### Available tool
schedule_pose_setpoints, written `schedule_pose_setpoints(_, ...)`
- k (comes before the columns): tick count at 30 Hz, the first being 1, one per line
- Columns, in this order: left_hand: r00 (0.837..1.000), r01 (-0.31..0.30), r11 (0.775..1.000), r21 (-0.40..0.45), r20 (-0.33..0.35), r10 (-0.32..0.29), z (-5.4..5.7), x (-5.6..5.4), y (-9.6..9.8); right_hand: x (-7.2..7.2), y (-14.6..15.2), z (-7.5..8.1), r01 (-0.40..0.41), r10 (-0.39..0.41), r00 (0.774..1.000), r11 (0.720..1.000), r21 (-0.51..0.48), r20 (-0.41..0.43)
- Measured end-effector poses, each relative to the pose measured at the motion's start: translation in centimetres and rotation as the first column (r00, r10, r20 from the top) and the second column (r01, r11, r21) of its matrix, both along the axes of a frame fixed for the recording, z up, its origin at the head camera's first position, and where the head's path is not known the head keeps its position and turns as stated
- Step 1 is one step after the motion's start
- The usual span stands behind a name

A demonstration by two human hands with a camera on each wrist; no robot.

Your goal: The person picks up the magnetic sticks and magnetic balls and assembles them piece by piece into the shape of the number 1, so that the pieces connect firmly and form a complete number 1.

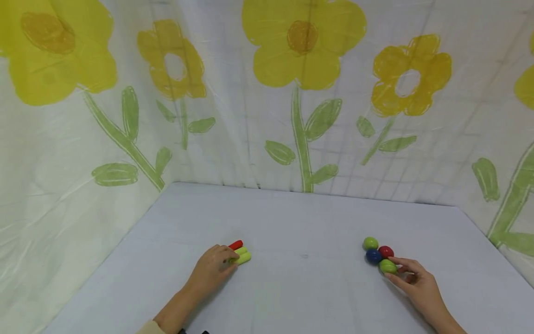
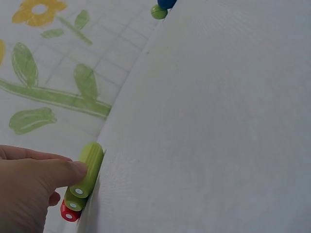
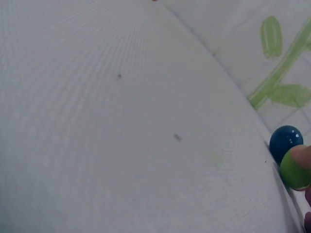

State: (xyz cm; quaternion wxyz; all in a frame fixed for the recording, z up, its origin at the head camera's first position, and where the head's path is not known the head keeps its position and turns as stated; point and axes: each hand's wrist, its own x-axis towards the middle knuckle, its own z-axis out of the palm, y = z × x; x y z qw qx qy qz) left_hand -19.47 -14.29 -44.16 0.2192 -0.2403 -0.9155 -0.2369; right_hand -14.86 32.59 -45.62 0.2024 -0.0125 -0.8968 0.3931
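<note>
While I observe from my remote post, the left hand (image 1: 213,266) pinches a ribbed, round-ended lime-green rod (image 2: 88,167), white dot on its end, at the table's left; a matching second rod (image 1: 241,250) and a red rod (image 1: 236,244) lie just beyond. At right, I record the right hand (image 1: 422,288) pinching a grooved lime-green ball (image 1: 388,266), nearest of four, before glossy blue (image 1: 373,256) and red balls (image 1: 386,252) and a farther lime-green one (image 1: 370,243).

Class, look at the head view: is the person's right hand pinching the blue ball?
No: the right hand pinches a green ball, and the blue ball lies beside it.
</note>
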Motion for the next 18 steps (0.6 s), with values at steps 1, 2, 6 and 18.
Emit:
schedule_pose_setpoints(1,1.000,-0.003,1.000,-0.003,0.000,0.003,0.0,0.0,0.0,0.0,0.0,0.0,-0.002,0.002,1.000,1.000,0.001,0.002)
schedule_pose_setpoints(2,1.000,-0.006,1.000,-0.003,0.001,0.006,0.0,0.0,0.1,0.1,0.0,0.0,-0.004,0.004,1.000,1.000,-0.001,0.005)
schedule_pose_setpoints(6,1.000,0.016,1.000,0.009,0.015,-0.016,-0.1,0.0,0.2,0.0,0.1,0.0,0.003,-0.003,1.000,1.000,0.007,0.022)
schedule_pose_setpoints(18,0.997,-0.038,0.999,0.038,0.068,0.035,0.2,0.4,1.4,-0.1,0.1,0.1,0.013,-0.013,0.998,1.000,0.014,0.055)
